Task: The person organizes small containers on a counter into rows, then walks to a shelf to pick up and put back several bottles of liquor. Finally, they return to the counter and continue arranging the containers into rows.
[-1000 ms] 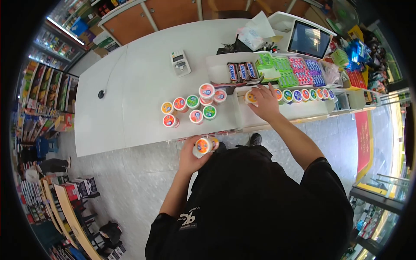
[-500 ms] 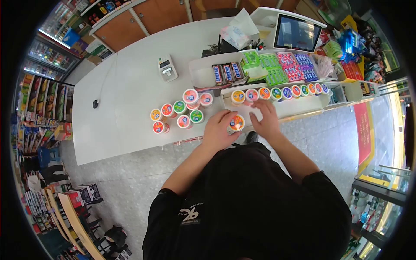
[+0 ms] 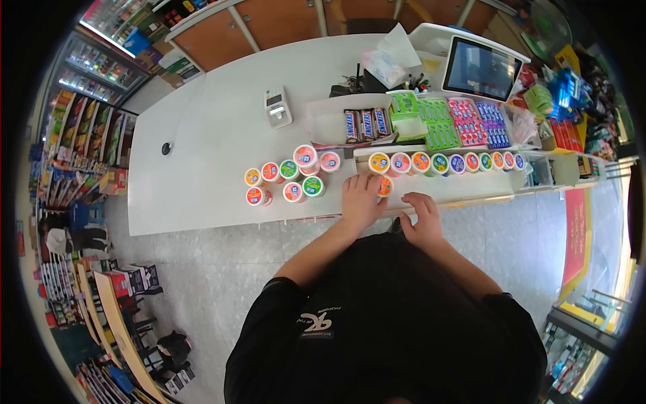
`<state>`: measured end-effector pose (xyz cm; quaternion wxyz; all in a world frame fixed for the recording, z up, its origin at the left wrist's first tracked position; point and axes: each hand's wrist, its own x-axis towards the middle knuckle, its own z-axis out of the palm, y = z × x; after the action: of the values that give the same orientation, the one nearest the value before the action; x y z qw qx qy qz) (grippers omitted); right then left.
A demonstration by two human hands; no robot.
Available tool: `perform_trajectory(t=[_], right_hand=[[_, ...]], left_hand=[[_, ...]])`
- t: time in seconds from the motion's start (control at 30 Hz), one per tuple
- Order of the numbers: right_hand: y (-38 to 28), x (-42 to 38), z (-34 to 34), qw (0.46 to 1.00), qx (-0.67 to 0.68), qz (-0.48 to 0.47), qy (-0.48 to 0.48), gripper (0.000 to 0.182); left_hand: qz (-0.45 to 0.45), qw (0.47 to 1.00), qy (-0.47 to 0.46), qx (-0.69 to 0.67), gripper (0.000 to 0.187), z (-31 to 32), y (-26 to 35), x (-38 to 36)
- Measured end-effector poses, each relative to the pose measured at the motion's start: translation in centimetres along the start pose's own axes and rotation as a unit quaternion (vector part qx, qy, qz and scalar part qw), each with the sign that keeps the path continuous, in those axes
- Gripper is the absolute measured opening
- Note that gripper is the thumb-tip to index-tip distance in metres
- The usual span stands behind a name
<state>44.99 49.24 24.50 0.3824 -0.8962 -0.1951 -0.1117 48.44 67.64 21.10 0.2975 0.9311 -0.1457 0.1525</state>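
My left hand [image 3: 361, 196] grips an orange-lidded round tub [image 3: 384, 186] and holds it down on the white display shelf [image 3: 464, 190]. My right hand [image 3: 422, 217] rests on the shelf's front edge just right of it, fingers spread, holding nothing. A row of several round tubs [image 3: 444, 163] with coloured lids lines the back of the shelf. On the white counter [image 3: 215, 141] to the left stands a cluster of several more tubs [image 3: 289, 176].
Behind the shelf are chocolate bars [image 3: 367, 124], gum packs [image 3: 447, 121], a touchscreen register [image 3: 481, 67] and a small card terminal [image 3: 276, 108]. Store shelves [image 3: 74, 135] line the left. A person in white [image 3: 57, 239] stands far left on the tiled floor.
My left hand carried the orange-lidded tub from below the counter edge up onto the shelf. My right hand drew back from the tub row to the shelf's front edge.
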Motion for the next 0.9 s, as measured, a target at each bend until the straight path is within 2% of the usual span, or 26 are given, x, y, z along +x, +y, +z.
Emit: perform_trajectory(t=[0.03, 0.1, 0.23, 0.3, 0.33, 0.37, 0.43, 0.47, 0.57, 0.6, 0.67, 0.7, 0.9], right_hand=[[-0.3, 0.5, -0.1, 1.000, 0.002, -0.003, -0.002, 0.035], [-1.4, 1.8, -0.1, 0.996, 0.007, -0.086, -0.024, 0.034], [-4.4, 5.2, 1.4, 0.988, 0.048, -0.140, -0.036, 0.033], [-5.8, 7.0, 2.7, 0.972, 0.094, -0.208, -0.056, 0.031], [-6.4, 7.6, 3.4, 0.970, 0.096, -0.213, -0.059, 0.031], [-7.1, 8.1, 4.1, 0.967, 0.082, -0.216, -0.104, 0.030], [-8.0, 8.7, 5.8, 0.957, 0.034, -0.233, -0.168, 0.028], [-8.3, 8.4, 6.6, 0.956, 0.037, -0.235, -0.172, 0.028], [-9.5, 7.4, 8.3, 0.929, 0.078, -0.227, -0.281, 0.031], [-9.8, 6.6, 9.0, 0.927, 0.081, -0.228, -0.287, 0.031], [-9.8, 5.0, 10.4, 0.915, 0.103, -0.251, -0.298, 0.029], [-9.9, 4.7, 10.7, 0.902, 0.121, -0.250, -0.331, 0.029], [-9.9, 4.4, 10.5, 0.920, 0.120, -0.179, -0.328, 0.027]], left_hand=[[-0.003, 1.000, 0.002, 0.002, 0.055, 0.1, -0.2, -0.1], [0.010, 1.000, 0.013, 0.001, 0.054, 0.3, -0.5, -0.6], [0.014, 0.999, 0.048, -0.016, 0.053, -0.6, -0.9, -1.7], [0.023, 0.995, 0.076, -0.062, 0.048, -1.2, -2.4, -3.1], [0.017, 0.992, 0.112, -0.062, 0.045, -2.0, -3.4, -3.9], [0.011, 0.987, 0.147, -0.061, 0.042, -3.1, -4.8, -4.9], [-0.052, 0.983, 0.171, 0.029, 0.039, -5.6, -9.2, -7.1], [-0.072, 0.969, 0.227, 0.059, 0.038, -7.5, -11.0, -7.7], [-0.181, 0.916, 0.300, 0.193, 0.037, -11.9, -16.2, -9.4], [-0.187, 0.915, 0.299, 0.195, 0.037, -12.7, -17.1, -9.7], [-0.252, 0.936, 0.202, 0.142, 0.042, -13.6, -18.1, -9.9], [-0.295, 0.934, 0.185, 0.075, 0.047, -14.0, -17.9, -9.6], [-0.353, 0.922, 0.157, -0.038, 0.044, -13.2, -18.3, -9.4]])
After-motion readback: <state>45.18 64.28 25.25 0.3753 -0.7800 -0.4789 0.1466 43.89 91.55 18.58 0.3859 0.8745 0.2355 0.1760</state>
